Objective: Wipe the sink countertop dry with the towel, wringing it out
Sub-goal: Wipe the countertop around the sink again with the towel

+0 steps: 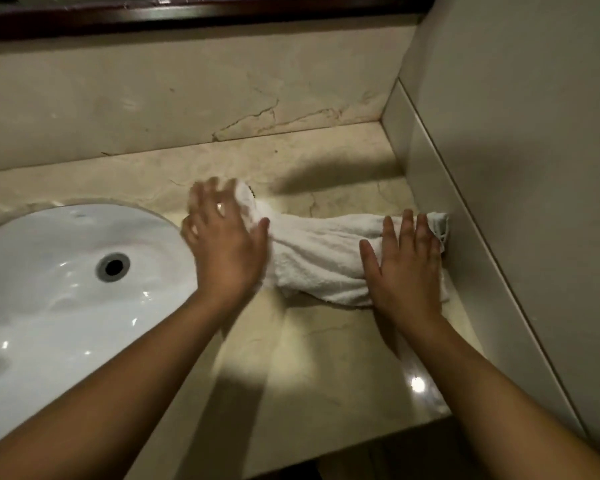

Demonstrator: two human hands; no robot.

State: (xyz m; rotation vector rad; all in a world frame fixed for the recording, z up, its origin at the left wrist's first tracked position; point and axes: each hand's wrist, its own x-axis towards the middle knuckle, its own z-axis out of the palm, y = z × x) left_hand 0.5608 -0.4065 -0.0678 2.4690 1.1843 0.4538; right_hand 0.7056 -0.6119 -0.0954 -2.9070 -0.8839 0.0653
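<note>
White towel [326, 258]: pressed flat on marble surface [326, 358] beside sink [66, 289] by left hand [227, 251] and right hand [407, 271], fingers straight, nothing gripped.

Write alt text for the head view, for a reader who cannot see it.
Two bare hands press a bunched white towel flat on a beige marble countertop: left hand on its left end, right hand on its right end by the side wall. A white sink lies left.

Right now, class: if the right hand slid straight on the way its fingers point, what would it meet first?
The right hand, flat on the towel, points up-right; it would probably meet the side wall first, just beyond the fingertips.
</note>
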